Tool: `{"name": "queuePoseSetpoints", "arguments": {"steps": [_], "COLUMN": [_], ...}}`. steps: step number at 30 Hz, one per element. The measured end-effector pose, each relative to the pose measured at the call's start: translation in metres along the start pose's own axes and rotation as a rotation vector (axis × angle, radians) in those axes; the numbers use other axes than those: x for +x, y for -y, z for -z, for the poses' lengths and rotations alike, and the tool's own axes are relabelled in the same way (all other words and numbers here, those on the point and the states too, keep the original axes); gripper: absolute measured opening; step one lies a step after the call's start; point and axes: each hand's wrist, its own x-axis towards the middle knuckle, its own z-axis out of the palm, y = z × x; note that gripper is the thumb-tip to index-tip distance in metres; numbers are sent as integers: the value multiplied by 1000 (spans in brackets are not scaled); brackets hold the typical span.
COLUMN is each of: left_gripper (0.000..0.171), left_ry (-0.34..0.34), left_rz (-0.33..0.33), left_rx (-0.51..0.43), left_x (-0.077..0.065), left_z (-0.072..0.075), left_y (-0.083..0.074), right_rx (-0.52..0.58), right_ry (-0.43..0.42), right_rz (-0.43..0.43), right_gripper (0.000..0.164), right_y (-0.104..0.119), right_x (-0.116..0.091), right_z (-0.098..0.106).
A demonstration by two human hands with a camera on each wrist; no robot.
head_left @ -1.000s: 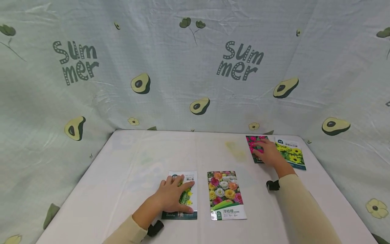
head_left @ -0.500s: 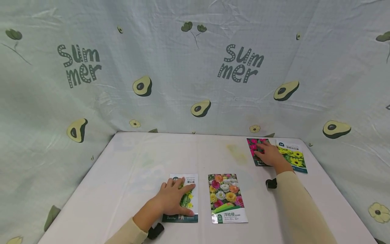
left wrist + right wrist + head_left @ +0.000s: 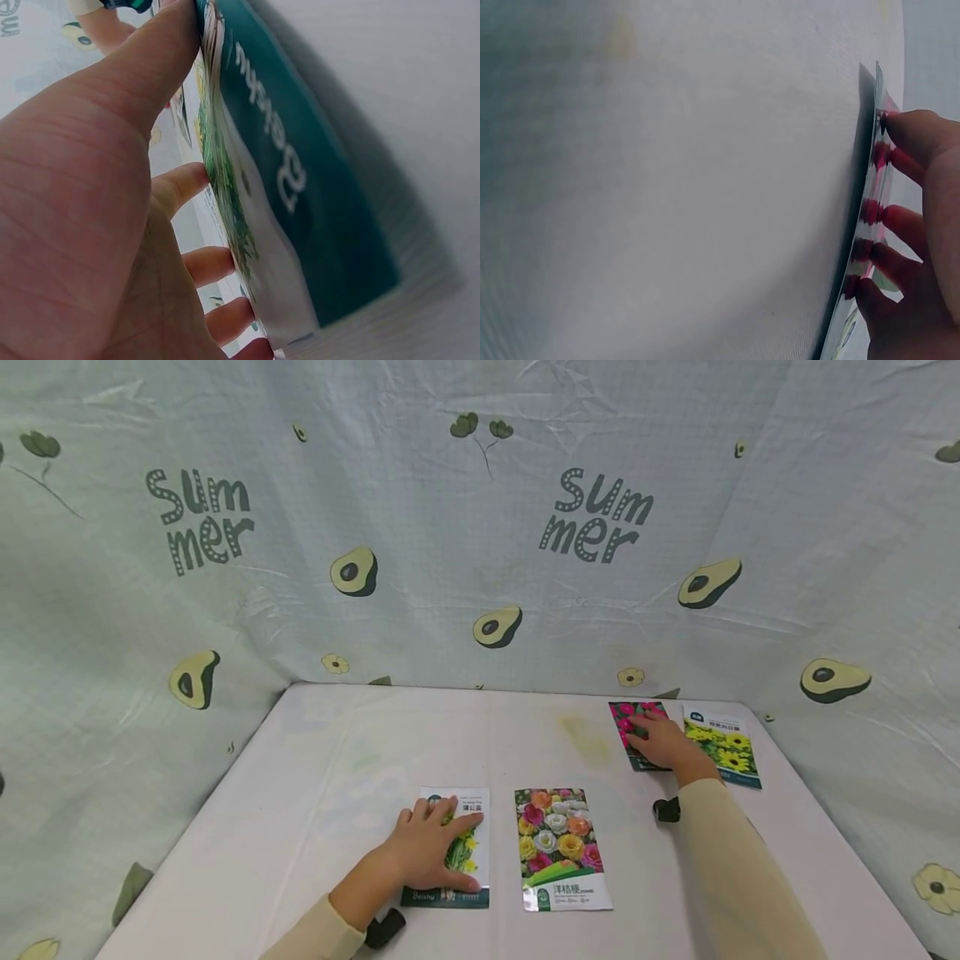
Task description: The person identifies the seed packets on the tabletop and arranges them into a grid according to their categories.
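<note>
My left hand (image 3: pixel 426 853) rests with spread fingers on a flower seed packet (image 3: pixel 477 853), white with yellow blooms and a dark green bottom band. In the left wrist view, the fingertips and thumb touch the face of this packet (image 3: pixel 277 172), which bulges slightly. At the far right, my right hand (image 3: pixel 663 742) lies on a seed packet with pink flowers (image 3: pixel 622 717), covering part of it. Its fingertips touch the packet's printed face (image 3: pixel 877 180) in the right wrist view. Between the hands lies a packet with multicoloured, rose-like blooms (image 3: pixel 557 843), touched by neither.
A yellow-flower seed packet (image 3: pixel 731 745) lies right of the right hand, close beside the pink one. All packets lie on a white-covered table (image 3: pixel 405 735). Behind it hangs a pale cloth (image 3: pixel 420 527) printed with avocados. Each wrist wears a small black device (image 3: pixel 666 810).
The head view has shifted slightly, so everything sits a little lower and further right in it. Both hands stay on the same packets, with no clear movement of the packets on the table.
</note>
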Motion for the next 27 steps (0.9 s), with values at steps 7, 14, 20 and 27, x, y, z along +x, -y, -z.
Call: {"name": "queuePoseSetpoints", "arguments": {"steps": [7, 14, 20, 27], "left_gripper": [97, 97, 97, 97], "left_ry": [2, 4, -3, -3], "left_rz": [1, 3, 3, 6], "left_rx": [-3, -5, -1, 11], "left_x": [-1, 1, 1, -1], "left_z": [2, 0, 0, 2], "left_y": [-1, 0, 1, -1], "right_rx": [3, -3, 4, 0], "right_ry": [10, -13, -20, -13], "right_rz": [18, 21, 21, 9], "right_gripper": [62, 60, 59, 58], "right_y": [3, 2, 4, 8], "right_x": [-4, -5, -5, -7], "right_z": [2, -1, 0, 0]}}
